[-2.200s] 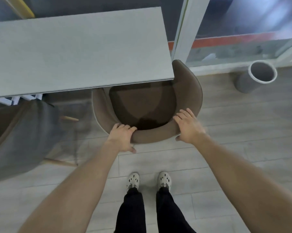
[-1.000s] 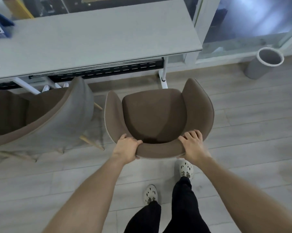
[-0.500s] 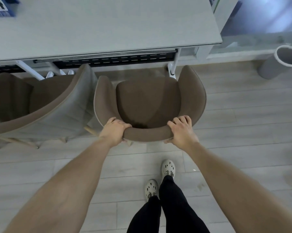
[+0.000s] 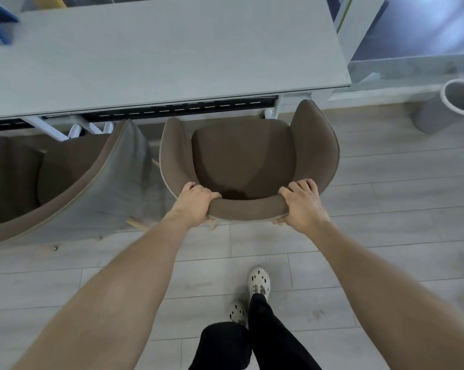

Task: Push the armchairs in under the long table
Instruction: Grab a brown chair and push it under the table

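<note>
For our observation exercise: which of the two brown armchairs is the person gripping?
The right-hand armchair: left hand and right hand grip its backrest. The other armchair stands untouched.

Two armchairs stood side by side before the surface (image 4: pixel 172 49): one armchair (image 4: pixel 244 161) at its right end, another armchair (image 4: pixel 51 177) left; a bin (image 4: pixel 449 108) stood far right.

Ahead: white metal table leg (image 4: pixel 279 105) just before the brown padded armchair (image 4: pixel 241 156).
Left: grey-backed armchair (image 4: pixel 113 188) close alongside.
Right: open grey plank floor (image 4: pixel 399 182).
</note>
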A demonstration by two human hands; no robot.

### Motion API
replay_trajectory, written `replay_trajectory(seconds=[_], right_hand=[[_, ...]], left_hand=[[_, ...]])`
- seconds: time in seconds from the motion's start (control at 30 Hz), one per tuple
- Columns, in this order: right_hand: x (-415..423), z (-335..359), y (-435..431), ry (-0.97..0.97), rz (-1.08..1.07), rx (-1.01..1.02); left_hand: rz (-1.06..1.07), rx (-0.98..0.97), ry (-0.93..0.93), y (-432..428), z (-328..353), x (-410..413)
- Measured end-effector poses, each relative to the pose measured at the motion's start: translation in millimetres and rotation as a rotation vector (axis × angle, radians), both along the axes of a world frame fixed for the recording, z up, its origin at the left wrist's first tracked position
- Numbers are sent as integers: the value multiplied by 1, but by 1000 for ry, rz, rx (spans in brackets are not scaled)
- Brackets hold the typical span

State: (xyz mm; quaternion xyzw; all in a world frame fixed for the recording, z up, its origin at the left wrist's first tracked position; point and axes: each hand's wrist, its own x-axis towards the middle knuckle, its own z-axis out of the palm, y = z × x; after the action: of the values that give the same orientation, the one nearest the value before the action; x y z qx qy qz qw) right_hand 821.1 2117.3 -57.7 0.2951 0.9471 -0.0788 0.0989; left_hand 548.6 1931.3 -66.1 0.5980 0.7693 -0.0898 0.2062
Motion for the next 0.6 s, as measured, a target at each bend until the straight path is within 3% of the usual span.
replay_trajectory(seconds=[0.6], right_hand=[[12, -1, -18, -30, -35, -18]], left_hand=[[9, -17, -45, -17, -6, 12]])
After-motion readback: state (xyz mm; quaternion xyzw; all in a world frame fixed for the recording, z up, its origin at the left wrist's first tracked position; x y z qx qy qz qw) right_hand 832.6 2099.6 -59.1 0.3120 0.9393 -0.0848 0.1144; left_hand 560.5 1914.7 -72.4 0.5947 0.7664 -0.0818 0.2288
